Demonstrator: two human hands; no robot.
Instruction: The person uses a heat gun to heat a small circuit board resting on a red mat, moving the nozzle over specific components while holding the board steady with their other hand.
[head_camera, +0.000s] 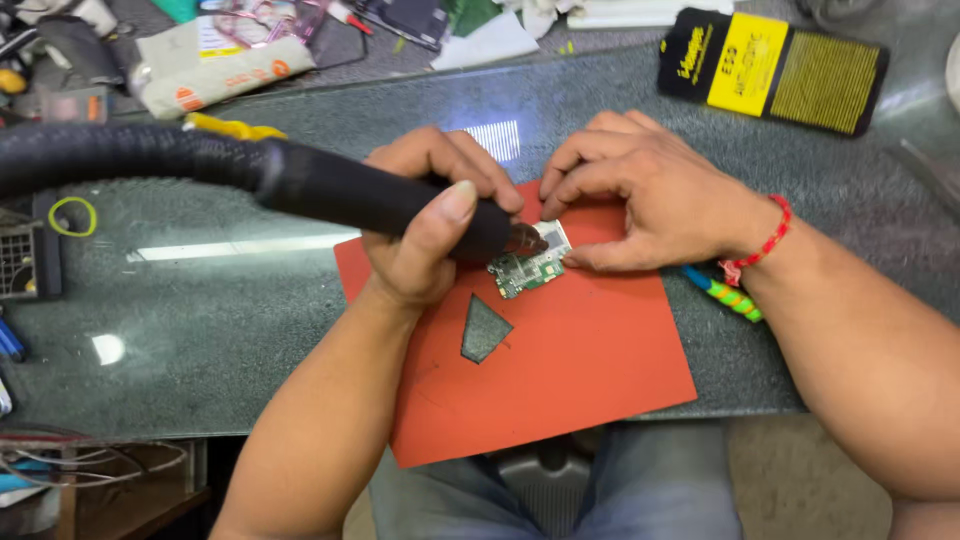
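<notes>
Left hand: we see the left hand (425, 225) clenched around a black cylindrical hot-air tool handle (380, 205) with ribbed hose; its metal nozzle (527, 240) sits just over the board.
Right hand: the right hand (640, 190) holds nothing, fingertips (575, 262) pressing the board's edge; red thread bracelet (760, 245) on the wrist.
Board: small green circuit board with a metal shield (530, 268) lies on the orange-red rubber mat (570, 370), between both hands.
Mat: has a triangular cut-out (485, 330), lies on the grey glass-topped surface (250, 300).
Nearby: black-and-yellow flat package (770, 65) well apart at the far edge; green-striped tool (725, 295) under the right wrist.
</notes>
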